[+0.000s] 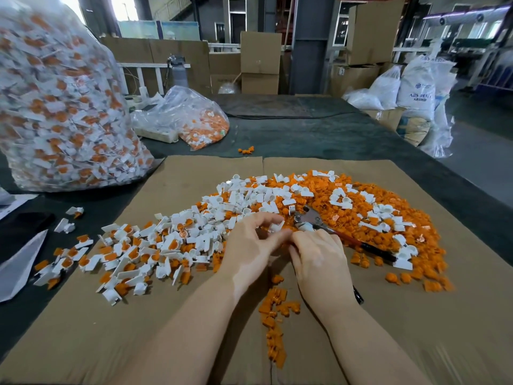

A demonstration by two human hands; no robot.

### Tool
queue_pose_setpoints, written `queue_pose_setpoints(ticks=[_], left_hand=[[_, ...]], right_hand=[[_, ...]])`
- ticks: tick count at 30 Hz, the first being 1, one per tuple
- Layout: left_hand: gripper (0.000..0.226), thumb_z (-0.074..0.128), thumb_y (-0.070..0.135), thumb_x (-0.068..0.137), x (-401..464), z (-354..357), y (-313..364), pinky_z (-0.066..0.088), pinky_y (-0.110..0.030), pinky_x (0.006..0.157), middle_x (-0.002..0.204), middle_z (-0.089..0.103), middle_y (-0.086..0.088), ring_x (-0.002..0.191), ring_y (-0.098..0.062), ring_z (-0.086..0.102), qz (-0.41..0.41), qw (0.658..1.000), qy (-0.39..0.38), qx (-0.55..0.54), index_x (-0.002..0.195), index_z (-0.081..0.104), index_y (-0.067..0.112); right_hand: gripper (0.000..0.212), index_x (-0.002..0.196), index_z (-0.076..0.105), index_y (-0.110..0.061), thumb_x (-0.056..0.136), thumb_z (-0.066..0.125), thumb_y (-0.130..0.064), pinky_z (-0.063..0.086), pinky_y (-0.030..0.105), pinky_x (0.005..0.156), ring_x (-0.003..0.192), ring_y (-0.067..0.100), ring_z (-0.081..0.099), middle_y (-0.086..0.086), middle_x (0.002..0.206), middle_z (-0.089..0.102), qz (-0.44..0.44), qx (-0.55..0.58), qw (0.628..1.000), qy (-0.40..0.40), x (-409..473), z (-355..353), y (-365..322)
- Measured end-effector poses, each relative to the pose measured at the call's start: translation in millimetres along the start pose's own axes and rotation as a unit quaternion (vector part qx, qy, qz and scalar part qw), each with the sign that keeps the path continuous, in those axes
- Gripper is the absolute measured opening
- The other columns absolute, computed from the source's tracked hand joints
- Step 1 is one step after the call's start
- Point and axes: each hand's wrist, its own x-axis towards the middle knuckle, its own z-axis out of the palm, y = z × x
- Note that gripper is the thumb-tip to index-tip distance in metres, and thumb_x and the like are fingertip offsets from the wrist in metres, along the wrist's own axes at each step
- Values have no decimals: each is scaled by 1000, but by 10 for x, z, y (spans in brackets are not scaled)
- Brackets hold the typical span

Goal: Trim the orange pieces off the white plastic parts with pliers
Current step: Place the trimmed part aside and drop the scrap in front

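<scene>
On the flat brown cardboard sheet [194,329] that covers the dark bench [319,134], the left hand [251,247] pinches a small white plastic part [277,226] between thumb and curled fingertips, just above the sheet at the near edge of the piles. The right hand [319,262] is curled round the handles of the metal pliers with dark red-and-black handles [308,219]. The pliers' long axis runs from lower right to upper left, with the grey head pointing up-left, just beside the held part; whether the jaws touch it I cannot tell. A heap of untrimmed white-and-orange parts [155,245] lies to the left, a heap of cut orange pieces [374,218] to the right. A tall clear plastic bag of parts [61,107] stands far left.
</scene>
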Motion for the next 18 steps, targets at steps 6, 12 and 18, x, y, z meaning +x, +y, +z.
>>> queue_pose_setpoints(ticks=[6,12,18], left_hand=[[14,62,21,90,-77,99,-42,53,-31,85,91,71,1,86,-13,66,-63,993,55,-82,100,71,17],[8,61,11,90,-115,99,-62,58,-29,69,79,71,-12,70,-19,68,-85,981,37,-172,94,67,8],[6,59,9,91,-131,96,-74,57,-27,67,79,70,-14,67,-17,67,-79,980,26,-181,92,65,6]], right_hand=[[7,81,69,-9,78,73,-3,46,35,65,67,23,61,2,71,67,57,68,996,27,8,-23,0],[7,81,67,-7,84,67,-12,45,36,72,71,20,58,2,73,65,106,120,987,19,13,-42,17],[12,78,64,-10,87,64,-18,34,30,72,68,16,53,-1,69,61,98,99,990,-19,11,-17,34]])
